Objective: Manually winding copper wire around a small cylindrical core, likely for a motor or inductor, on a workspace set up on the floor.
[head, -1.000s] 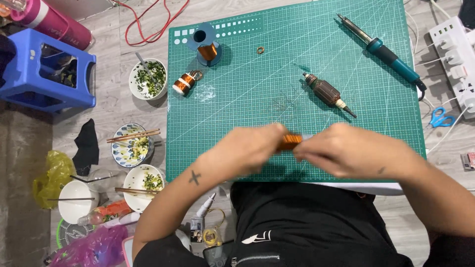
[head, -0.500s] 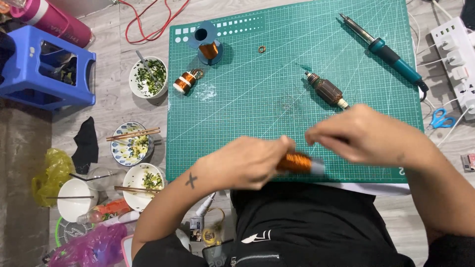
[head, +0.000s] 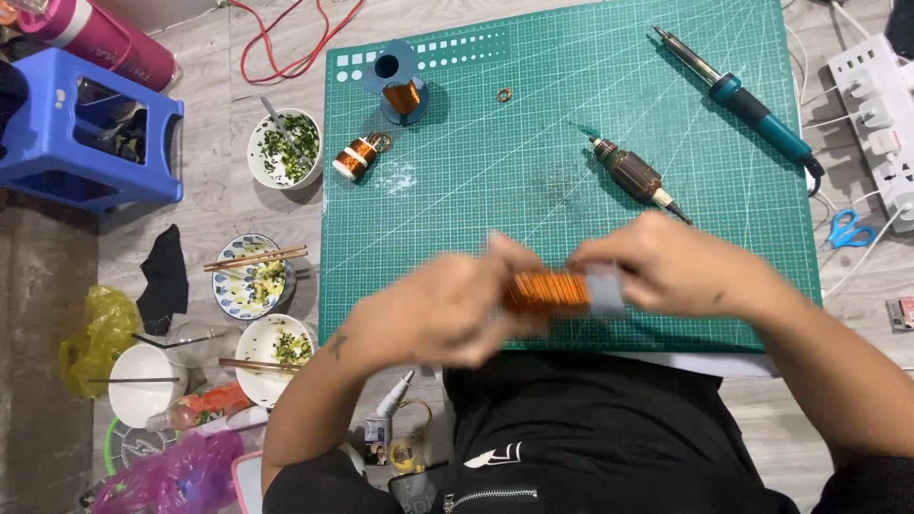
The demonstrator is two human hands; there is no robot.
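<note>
Both my hands meet over the near edge of a green cutting mat (head: 571,124). Between them is a copper wire coil (head: 547,290) on a grey core, lying sideways. My left hand (head: 443,309) grips its left end, blurred by motion. My right hand (head: 671,266) holds the grey right end. A small motor armature (head: 630,177) lies on the mat just beyond my right hand.
A teal soldering iron (head: 752,105) lies at the mat's far right. Two copper spools (head: 402,95) (head: 354,158) and a small ring (head: 503,94) sit at the far left. Bowls with chopsticks (head: 252,276), a blue stool (head: 90,128), a power strip (head: 881,124) and scissors (head: 843,228) surround the mat.
The coil has been lifted and moved right between my hands. My right hand came back onto its grey end; my left hand shifted along it and is blurred.
</note>
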